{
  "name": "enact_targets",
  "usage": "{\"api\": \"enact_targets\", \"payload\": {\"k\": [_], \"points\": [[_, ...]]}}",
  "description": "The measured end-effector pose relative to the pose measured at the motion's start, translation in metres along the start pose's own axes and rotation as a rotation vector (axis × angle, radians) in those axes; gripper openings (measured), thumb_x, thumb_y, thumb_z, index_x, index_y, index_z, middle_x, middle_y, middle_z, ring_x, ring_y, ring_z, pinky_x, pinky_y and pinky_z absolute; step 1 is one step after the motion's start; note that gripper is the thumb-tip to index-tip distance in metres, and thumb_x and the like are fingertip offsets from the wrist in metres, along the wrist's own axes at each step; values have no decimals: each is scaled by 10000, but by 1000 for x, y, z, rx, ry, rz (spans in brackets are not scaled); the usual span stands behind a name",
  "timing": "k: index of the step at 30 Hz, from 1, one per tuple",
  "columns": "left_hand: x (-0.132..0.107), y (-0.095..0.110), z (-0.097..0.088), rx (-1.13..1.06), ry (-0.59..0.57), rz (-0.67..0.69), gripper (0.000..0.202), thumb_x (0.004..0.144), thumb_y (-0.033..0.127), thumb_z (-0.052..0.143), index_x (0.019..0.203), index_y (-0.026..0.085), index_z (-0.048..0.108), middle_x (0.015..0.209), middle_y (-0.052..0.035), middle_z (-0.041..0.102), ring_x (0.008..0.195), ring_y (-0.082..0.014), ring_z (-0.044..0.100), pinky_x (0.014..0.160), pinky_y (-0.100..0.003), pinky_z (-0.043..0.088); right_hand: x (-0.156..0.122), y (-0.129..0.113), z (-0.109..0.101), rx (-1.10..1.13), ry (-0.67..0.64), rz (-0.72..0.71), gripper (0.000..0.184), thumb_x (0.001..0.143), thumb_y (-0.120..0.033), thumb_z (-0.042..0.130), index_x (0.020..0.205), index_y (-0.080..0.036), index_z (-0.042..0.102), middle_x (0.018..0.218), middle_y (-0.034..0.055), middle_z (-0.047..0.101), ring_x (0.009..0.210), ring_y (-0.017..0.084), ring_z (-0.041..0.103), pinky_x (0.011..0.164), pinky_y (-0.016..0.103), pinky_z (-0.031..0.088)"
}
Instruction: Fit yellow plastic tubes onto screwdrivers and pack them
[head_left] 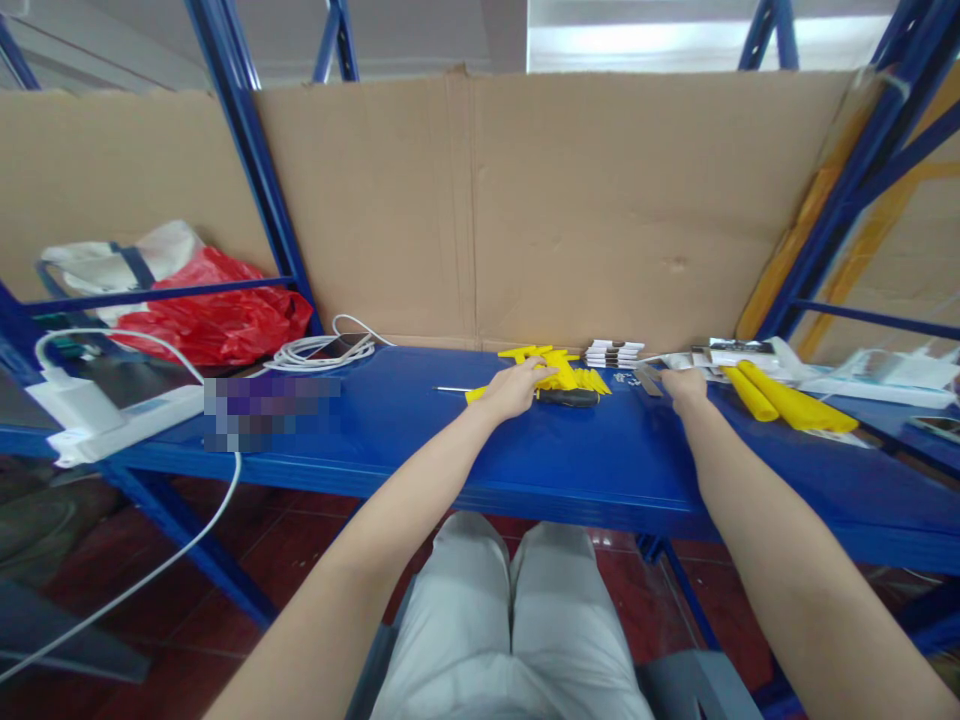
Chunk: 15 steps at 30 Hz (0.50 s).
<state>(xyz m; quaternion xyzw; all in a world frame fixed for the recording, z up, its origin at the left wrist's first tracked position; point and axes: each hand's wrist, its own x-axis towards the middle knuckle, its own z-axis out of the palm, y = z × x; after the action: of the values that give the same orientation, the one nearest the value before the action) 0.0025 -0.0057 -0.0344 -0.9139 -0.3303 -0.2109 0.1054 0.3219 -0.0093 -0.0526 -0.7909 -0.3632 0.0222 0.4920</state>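
My left hand (pixel 517 389) lies over a pile of small yellow pieces (pixel 559 372), with its fingers stretched out onto them. Just in front of it is a black handle (pixel 568 398), like a screwdriver's. A thin metal shaft (pixel 451 389) with a yellow end pokes out left of the hand; whether it belongs to that handle is hidden. My right hand (pixel 685 388) is curled at the table's right, its fingertips beside a flat grey metal blade (pixel 648 380). What its fingers hold is too small to tell. Black-and-white stacked packets (pixel 613 354) stand between the hands, farther back.
Two yellow rolls (pixel 787 398) and a white power strip (pixel 885 388) lie right on the blue table (pixel 405 440). A coiled white cable (pixel 322 352), red plastic bag (pixel 217 312) and another power strip (pixel 142 420) are left. Cardboard (pixel 570 210) closes the back between blue posts.
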Motion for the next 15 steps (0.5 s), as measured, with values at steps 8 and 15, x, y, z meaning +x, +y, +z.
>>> {"api": "enact_targets", "payload": {"k": [8,15], "points": [[0,0,1,-12,5,4,581,855,22,448,1381,242,565,1432,-57,544,1273,-196,562,1040,-305,480,-4,0,-2,-105,-5,193,357,755,-167,630,1097,-97,704,958,196,682,1053,350,640,810,399,526],[1,-2,4,-16,18,26,579,855,24,443,1376,242,568,1414,-62,554,1260,-197,568,1030,-309,486,-7,2,-1,-184,-34,195,419,786,-232,636,1190,-131,677,1124,223,673,1133,365,622,876,449,525]]}}
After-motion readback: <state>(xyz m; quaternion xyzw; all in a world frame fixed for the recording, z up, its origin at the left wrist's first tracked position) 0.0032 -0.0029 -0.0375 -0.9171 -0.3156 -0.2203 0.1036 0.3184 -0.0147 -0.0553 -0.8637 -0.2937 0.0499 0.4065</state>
